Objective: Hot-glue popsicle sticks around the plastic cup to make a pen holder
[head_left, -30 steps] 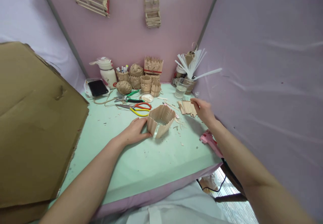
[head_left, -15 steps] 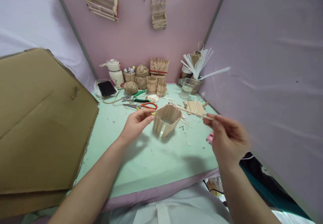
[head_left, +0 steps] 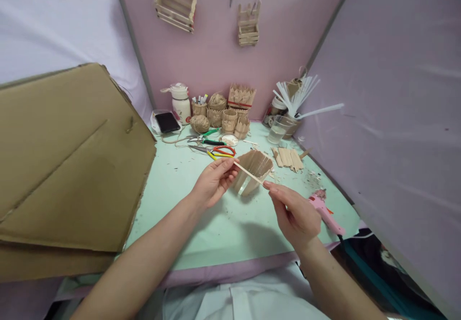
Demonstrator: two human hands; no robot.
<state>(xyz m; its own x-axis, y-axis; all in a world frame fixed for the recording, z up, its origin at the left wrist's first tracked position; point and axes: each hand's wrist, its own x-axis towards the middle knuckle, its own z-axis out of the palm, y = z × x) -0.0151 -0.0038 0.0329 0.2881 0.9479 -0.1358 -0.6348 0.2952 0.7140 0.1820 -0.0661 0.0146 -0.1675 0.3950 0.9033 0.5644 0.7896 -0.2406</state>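
A thin wooden stick [head_left: 249,173] slants between my two hands, above the near rim of a small basket. My left hand [head_left: 217,178] pinches its far left end between thumb and fingers. At the lower right end, my right hand [head_left: 293,209] grips it with thumb and fingertips. Behind the stick, the basket of upright wooden sticks [head_left: 262,164] stands on the table, with a shiny, glassy-looking strip on its near side. My left fingers partly hide the basket's left side. A pink glue gun [head_left: 329,216] lies to the right of my right hand.
Scissors with red handles [head_left: 223,151] and green-handled pliers [head_left: 212,141] lie behind my left hand. Flat wooden sticks [head_left: 287,158] rest right of the basket. Twine balls [head_left: 200,124], a cup of liquid [head_left: 277,131] and white glue sticks [head_left: 295,94] stand farther back. Cardboard [head_left: 72,166] fills the left.
My right hand has moved left and lowered with the stick. My left hand has left the basket's rim and taken the stick's other end. The view has turned, showing the glue gun.
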